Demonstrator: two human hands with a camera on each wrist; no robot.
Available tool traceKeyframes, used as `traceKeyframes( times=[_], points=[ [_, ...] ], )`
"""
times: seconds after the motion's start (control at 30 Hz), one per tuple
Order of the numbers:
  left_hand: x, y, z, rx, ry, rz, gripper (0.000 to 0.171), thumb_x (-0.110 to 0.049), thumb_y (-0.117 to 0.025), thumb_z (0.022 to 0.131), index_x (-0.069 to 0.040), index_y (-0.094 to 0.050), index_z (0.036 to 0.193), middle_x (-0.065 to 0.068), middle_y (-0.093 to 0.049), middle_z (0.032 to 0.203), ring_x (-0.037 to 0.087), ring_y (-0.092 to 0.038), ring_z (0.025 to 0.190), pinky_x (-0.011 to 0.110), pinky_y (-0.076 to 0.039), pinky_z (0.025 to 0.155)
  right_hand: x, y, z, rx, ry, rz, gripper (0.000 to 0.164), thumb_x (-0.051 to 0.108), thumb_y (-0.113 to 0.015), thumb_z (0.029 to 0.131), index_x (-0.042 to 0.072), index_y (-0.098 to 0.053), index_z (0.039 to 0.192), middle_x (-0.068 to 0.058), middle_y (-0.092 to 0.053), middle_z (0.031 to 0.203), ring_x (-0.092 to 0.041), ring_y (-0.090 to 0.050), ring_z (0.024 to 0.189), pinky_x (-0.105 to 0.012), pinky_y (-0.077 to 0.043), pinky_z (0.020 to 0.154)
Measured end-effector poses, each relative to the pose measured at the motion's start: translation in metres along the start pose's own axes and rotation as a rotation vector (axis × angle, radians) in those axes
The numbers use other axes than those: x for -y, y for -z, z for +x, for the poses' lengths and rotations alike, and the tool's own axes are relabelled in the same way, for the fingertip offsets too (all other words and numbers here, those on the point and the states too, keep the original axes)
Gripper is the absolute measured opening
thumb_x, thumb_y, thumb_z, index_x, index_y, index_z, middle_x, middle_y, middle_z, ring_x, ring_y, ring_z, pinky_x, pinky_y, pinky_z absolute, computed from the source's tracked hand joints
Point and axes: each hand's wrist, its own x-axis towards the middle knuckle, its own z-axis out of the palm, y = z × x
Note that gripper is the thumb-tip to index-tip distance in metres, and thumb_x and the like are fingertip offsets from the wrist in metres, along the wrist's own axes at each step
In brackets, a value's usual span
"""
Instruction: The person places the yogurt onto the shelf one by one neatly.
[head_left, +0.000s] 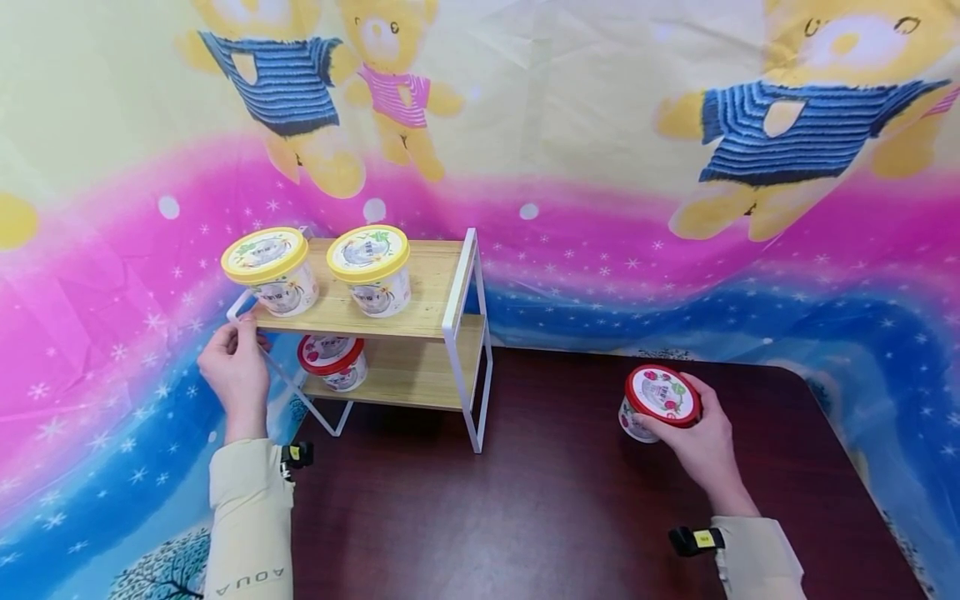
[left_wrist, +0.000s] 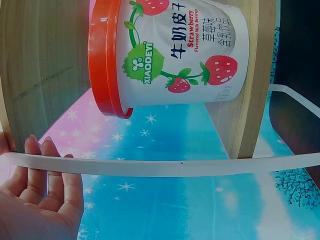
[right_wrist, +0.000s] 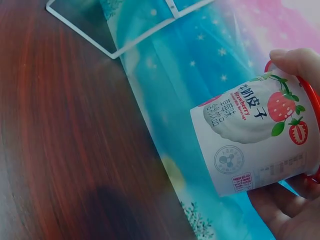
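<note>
My left hand grips the front left corner of a two-tier shelf rack, its fingers behind the white metal frame in the left wrist view. My right hand holds a red-lidded strawberry milk tub around its rim, over the right part of the table. The right wrist view shows the side of this tub, printed with strawberries. Another red-lidded tub stands on the lower shelf, close to my left hand. Two yellow-lidded tubs stand side by side on the upper shelf.
The rack stands on a dark red-brown table, towards its back left. Behind and around it hangs a cloth printed with bears and snowflakes. The table's right edge slants down beyond my right hand.
</note>
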Motion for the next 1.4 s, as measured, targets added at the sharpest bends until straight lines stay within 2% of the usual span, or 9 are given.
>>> traceKeyframes(
  times=[0.07, 0.3, 0.57, 0.77, 1.0, 1.4],
  points=[
    [0.001, 0.0, 0.001, -0.001, 0.003, -0.002, 0.032, -0.036, -0.065, 0.101, -0.008, -0.078, 0.109, 0.0, -0.07, 0.082, 0.01, -0.063, 0.073, 0.022, -0.05, 0.07, 0.002, -0.004, -0.001, 0.005, 0.014, 0.014, 0.096, 0.034, -0.089, 0.081, 0.012, -0.032, 0.156, -0.012, -0.048, 0.145, -0.03, -0.045, 0.125, -0.013, -0.046, 0.08],
    [0.001, 0.0, 0.001, -0.002, 0.004, 0.004, 0.032, -0.036, -0.065, 0.101, -0.008, -0.078, 0.11, -0.002, -0.069, 0.081, 0.01, -0.063, 0.073, 0.021, -0.05, 0.07, 0.008, -0.015, -0.003, 0.021, 0.042, 0.027, 0.096, 0.034, -0.09, 0.08, 0.012, -0.034, 0.154, -0.011, -0.05, 0.142, -0.027, -0.046, 0.122, -0.012, -0.047, 0.079],
    [0.0, -0.001, 0.0, -0.002, 0.002, -0.002, 0.03, -0.034, -0.065, 0.101, -0.008, -0.078, 0.109, -0.001, -0.07, 0.082, 0.01, -0.063, 0.073, 0.022, -0.051, 0.07, 0.015, -0.022, -0.004, 0.043, 0.058, 0.036, 0.096, 0.035, -0.09, 0.079, 0.012, -0.035, 0.154, -0.012, -0.05, 0.142, -0.028, -0.046, 0.123, -0.013, -0.048, 0.079],
    [-0.001, 0.0, -0.001, 0.001, -0.019, 0.03, 0.032, -0.035, -0.064, 0.102, -0.007, -0.078, 0.11, -0.005, -0.069, 0.081, 0.009, -0.063, 0.072, 0.021, -0.051, 0.069, 0.023, -0.029, -0.004, 0.059, 0.074, 0.045, 0.095, 0.033, -0.092, 0.077, 0.014, -0.036, 0.153, -0.011, -0.05, 0.14, -0.026, -0.047, 0.122, -0.014, -0.048, 0.079],
    [-0.001, 0.0, 0.0, -0.007, -0.004, -0.006, 0.028, -0.033, -0.066, 0.101, -0.008, -0.079, 0.104, -0.003, -0.069, 0.078, 0.009, -0.062, 0.07, 0.021, -0.05, 0.068, 0.033, -0.037, -0.006, 0.087, 0.099, 0.078, 0.095, 0.031, -0.092, 0.077, 0.016, -0.037, 0.153, -0.011, -0.05, 0.141, -0.027, -0.047, 0.123, -0.016, -0.05, 0.079],
    [0.0, 0.0, 0.001, -0.003, -0.001, -0.01, 0.029, -0.034, -0.066, 0.101, -0.008, -0.079, 0.106, -0.002, -0.069, 0.08, 0.01, -0.062, 0.071, 0.021, -0.05, 0.069, 0.044, -0.057, -0.008, 0.116, 0.13, 0.112, 0.096, 0.031, -0.094, 0.074, 0.017, -0.038, 0.151, -0.008, -0.051, 0.139, -0.026, -0.048, 0.123, -0.021, -0.053, 0.08]
  ],
)
